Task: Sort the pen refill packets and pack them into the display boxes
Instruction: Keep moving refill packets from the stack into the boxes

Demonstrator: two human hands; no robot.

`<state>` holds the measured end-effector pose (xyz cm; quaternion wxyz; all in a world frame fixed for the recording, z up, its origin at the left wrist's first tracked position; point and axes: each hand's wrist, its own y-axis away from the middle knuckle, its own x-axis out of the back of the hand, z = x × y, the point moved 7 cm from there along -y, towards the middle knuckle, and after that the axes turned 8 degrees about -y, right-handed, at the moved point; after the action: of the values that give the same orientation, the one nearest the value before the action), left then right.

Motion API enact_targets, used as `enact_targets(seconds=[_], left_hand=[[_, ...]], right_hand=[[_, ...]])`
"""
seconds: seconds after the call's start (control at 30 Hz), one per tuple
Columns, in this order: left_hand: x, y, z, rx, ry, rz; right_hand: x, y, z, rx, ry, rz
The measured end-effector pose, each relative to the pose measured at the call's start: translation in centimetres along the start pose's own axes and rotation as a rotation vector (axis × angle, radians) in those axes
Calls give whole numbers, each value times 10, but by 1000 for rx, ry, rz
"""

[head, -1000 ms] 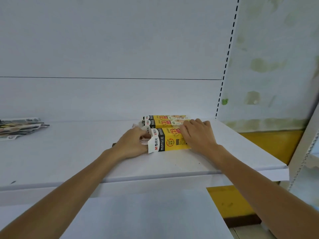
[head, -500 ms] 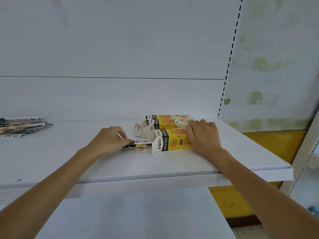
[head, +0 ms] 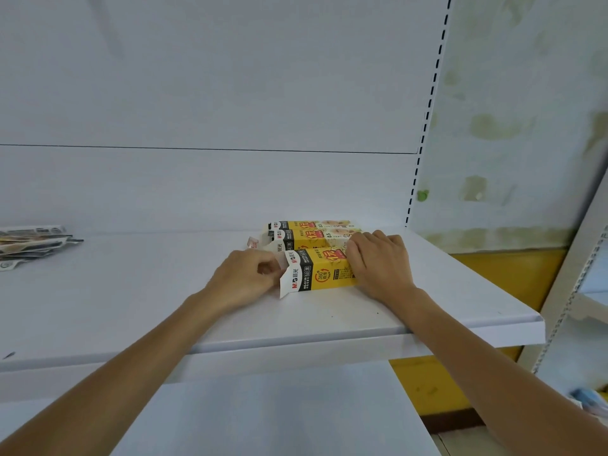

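- Bright, even, diffuse light with a cool bluish-white cast lies over the shelf (head: 131, 291) and its back panel (head: 197, 93).
- Shadows are soft and faint: thin grey smudges under the left hand (head: 245, 278), the right hand (head: 378, 264) and the display boxes (head: 322, 274).
- Wide-angle distortion bows the slotted upright (head: 427, 110) and stretches the forearms toward the lower corners.
- The centre is sharp, with the box print readable. The packet pile (head: 33, 245) at the left edge and the lower right corner look soft and smeared.

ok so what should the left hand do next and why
Probably push the packet fully in. The left hand pinches what looks like a packet at the open mouth of the near box, whose flap stands open, while the right hand grips its other end.
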<state>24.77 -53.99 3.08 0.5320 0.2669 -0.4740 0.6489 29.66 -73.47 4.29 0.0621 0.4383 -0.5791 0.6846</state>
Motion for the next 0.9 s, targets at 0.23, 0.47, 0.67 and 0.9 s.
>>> enact_targets(seconds=[0.23,0.47,0.67,0.9], left_hand=[[-13,6,13,-119,69,-124],[-17,5,12,-148,-70,-187],[5,2,8,-191,90,-3],[52,16,-30,-206,57,118]], right_hand=[[-1,0,1,-9,12,0],[0,-2,3,-62,-103,-15],[3,-2,7,-87,-181,5],[23,-31,-14,-144,-237,-60]])
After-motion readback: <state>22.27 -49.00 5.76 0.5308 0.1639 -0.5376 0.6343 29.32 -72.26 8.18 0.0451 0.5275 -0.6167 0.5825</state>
